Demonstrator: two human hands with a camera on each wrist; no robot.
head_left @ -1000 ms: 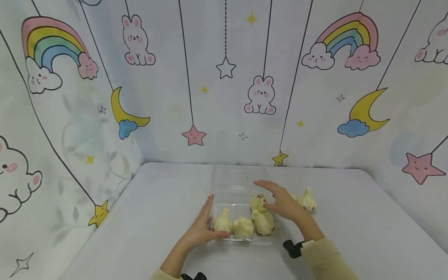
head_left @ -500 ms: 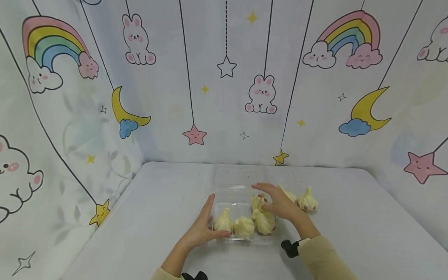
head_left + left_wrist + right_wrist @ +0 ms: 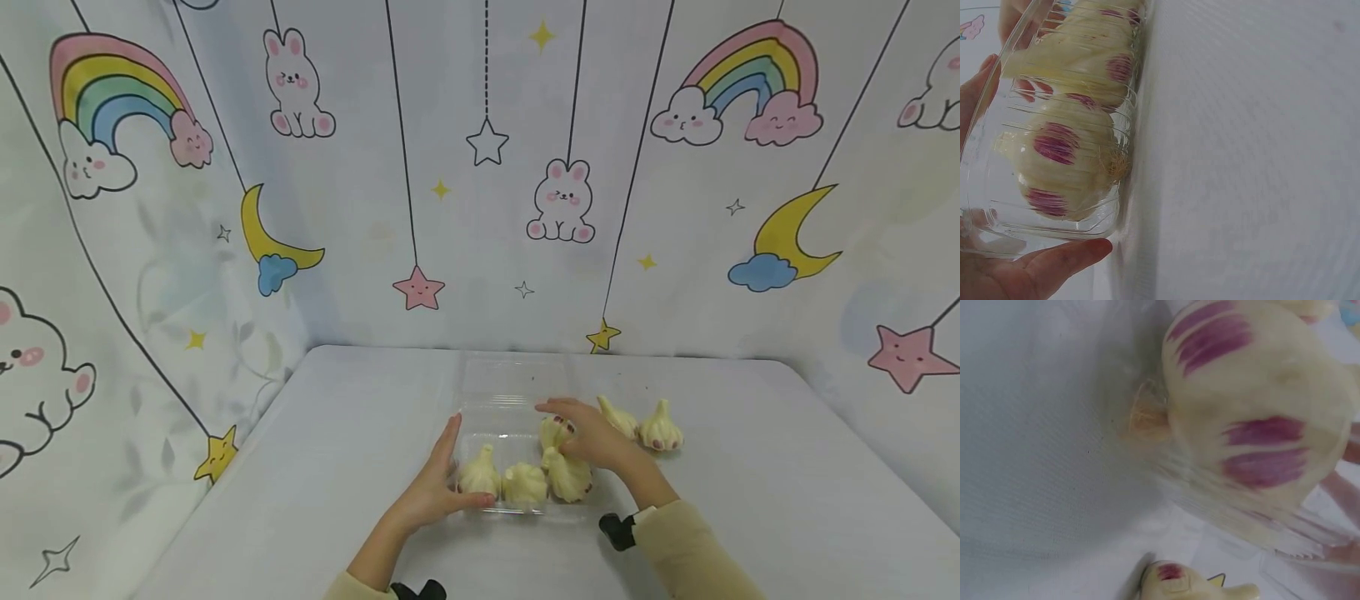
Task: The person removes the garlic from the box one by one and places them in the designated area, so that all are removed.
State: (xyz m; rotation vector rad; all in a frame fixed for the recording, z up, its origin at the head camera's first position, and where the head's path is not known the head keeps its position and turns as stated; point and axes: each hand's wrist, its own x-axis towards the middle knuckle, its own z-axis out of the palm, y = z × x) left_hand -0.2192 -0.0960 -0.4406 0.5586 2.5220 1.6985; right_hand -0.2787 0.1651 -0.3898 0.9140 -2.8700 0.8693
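Observation:
A clear plastic container [image 3: 517, 508] lies open on the table, several garlic bulbs inside. My left hand [image 3: 431, 492] holds its front left corner, thumb along the front wall and fingers up the left side. Nearest that hand is a garlic bulb [image 3: 1063, 156] with purple streaks, seen through the wall in the left wrist view. My right hand [image 3: 592, 433] arches over the garlic bulb [image 3: 553, 429] in the back right of the container, its thumb and fingers around it. A streaked garlic bulb [image 3: 1260, 400] fills much of the right wrist view, with fingers [image 3: 1342, 497] beyond it.
Two more garlic bulbs lie on the white table [image 3: 300, 500] just right of the container, one tilted garlic bulb [image 3: 617, 417] and one upright garlic bulb [image 3: 661, 429]. The container's clear lid [image 3: 513, 375] is folded back behind it. A patterned curtain [image 3: 352, 208] surrounds the table.
My right hand has shifted slightly left and lower over the back right garlic bulb, uncovering the tilted bulb outside. The left hand stays at the container's corner.

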